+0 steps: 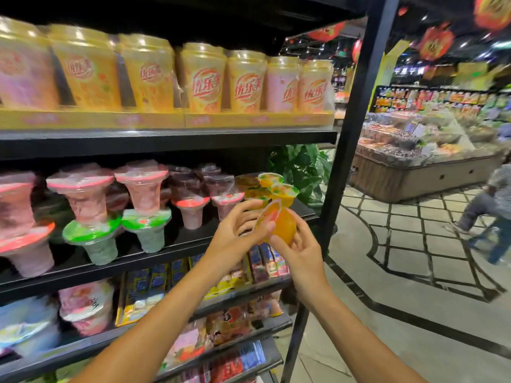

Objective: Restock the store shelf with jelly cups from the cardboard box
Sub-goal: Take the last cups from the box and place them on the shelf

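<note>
Orange jelly cup [282, 226], round and shiny, clear plastic with a flat lid tipped left. Held up in front of the middle shelf [154, 251], near its right end. Gripped by both hands: left hand [237, 230] curled on the lid side, right hand [300, 248] fingers wrapped under the round bottom. More orange cups [272, 187] stacked just behind on the dark shelf.

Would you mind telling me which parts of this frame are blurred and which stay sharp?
Head view: the orange jelly cup and both hands, left and right, are fairly sharp; the far-left shelf cups and the hanging red decorations are motion-smeared, and wide-angle distortion bends the black shelf post.
</note>
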`<state>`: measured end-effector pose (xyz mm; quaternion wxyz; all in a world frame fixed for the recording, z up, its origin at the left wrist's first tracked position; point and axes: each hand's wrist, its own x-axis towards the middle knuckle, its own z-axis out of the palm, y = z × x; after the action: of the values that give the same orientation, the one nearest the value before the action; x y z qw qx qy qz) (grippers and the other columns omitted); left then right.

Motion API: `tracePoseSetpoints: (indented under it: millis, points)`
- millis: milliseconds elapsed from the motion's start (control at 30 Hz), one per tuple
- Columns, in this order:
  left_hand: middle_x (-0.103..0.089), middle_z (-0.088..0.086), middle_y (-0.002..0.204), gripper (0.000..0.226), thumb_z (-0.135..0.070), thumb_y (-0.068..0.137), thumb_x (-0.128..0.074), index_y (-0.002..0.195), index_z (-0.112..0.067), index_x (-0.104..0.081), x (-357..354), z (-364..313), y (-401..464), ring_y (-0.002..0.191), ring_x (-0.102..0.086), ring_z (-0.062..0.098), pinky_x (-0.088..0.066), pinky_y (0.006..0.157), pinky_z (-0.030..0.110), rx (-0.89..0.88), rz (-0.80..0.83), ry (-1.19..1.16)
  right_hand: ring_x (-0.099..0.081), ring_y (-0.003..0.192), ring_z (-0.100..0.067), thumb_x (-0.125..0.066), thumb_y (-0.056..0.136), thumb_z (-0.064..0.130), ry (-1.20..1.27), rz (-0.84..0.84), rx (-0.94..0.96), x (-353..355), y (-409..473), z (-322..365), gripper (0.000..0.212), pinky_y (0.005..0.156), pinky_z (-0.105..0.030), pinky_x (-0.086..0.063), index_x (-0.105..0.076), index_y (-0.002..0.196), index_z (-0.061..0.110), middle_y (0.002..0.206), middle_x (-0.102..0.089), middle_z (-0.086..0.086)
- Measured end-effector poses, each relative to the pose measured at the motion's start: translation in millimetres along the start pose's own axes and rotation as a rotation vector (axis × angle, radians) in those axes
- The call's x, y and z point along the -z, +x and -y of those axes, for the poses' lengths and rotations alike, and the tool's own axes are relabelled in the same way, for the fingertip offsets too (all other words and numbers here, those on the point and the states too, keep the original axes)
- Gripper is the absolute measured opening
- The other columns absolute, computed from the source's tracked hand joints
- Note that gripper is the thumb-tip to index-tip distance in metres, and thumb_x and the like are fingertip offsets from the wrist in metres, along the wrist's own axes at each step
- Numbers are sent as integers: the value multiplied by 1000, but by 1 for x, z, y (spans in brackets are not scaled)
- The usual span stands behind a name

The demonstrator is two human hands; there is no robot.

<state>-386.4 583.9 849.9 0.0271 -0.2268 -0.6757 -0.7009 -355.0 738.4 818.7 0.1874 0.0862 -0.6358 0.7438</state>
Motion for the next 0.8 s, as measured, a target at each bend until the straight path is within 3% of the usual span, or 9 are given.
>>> tracePoseSetpoints:
  millis: [100, 200, 400, 500, 567, 667, 733, 800]
  points:
    - [-65, -10, 128, 48, -39, 90, -73, 133, -26, -57, 11, -1, 23, 118, -61, 1, -48, 95, 16, -65, 29, 171, -61, 126, -13, -78, 82, 24, -29, -70, 86, 1, 34, 4, 68, 100, -30, -53, -51, 145, 24, 140, -61, 3]
    - [-63, -18, 127, 39, -28, 95, -67, 133, -26, -57, 26, -4, 32, 116, -59, -6, -45, 94, 10, -139, 15, 331, -61, 124, -10, -82, 84, 24, -164, -64, 140, 16, 79, 11, 74, 97, -28, -56, -45, 147, 33, 143, -55, 6]
    - [-59, -27, 126, 34, -33, 97, -64, 131, -36, -59, 37, 19, 38, 119, -54, -5, -46, 99, 17, -201, 104, 712, -56, 120, -16, -88, 75, 39, -654, -39, 146, 44, 156, 4, 76, 97, -35, -53, -48, 140, 35, 134, -57, 5]
    - [-55, -29, 128, 35, -40, 98, -61, 132, -40, -56, 32, 33, 43, 120, -50, -9, -46, 101, 23, -169, 157, 845, -56, 121, -20, -85, 78, 43, -777, -6, 171, 50, 185, -10, 80, 100, -38, -51, -47, 146, 26, 133, -59, -2]
    - [-54, -28, 130, 35, -42, 98, -60, 133, -40, -55, 27, 42, 48, 120, -49, -8, -47, 101, 27, -164, 167, 883, -54, 122, -24, -82, 81, 44, -839, 5, 143, 51, 202, -21, 75, 99, -37, -48, -49, 144, 21, 129, -59, -6]
    - [-51, -28, 133, 37, -44, 99, -57, 136, -40, -52, 21, 55, 58, 124, -47, -7, -48, 102, 31, -148, 181, 948, -57, 118, -26, -82, 81, 40, -911, -21, 46, 49, 224, -32, 57, 88, -33, -47, -56, 125, 14, 117, -61, -5]
    - [-49, -26, 137, 39, -45, 99, -55, 137, -41, -50, 18, 63, 63, 127, -45, -4, -47, 104, 34, -131, 187, 993, -59, 116, -22, -83, 79, 35, -921, 23, 23, 51, 233, -43, 64, 90, -32, -48, -56, 133, 15, 119, -62, 0]
    - [-48, -23, 139, 39, -44, 100, -54, 138, -40, -49, 16, 68, 67, 128, -43, 0, -46, 103, 35, -120, 192, 1033, -58, 121, -29, -80, 80, 36, -952, 65, 55, 54, 234, -58, 72, 99, -36, -48, -49, 143, 22, 128, -64, -3]
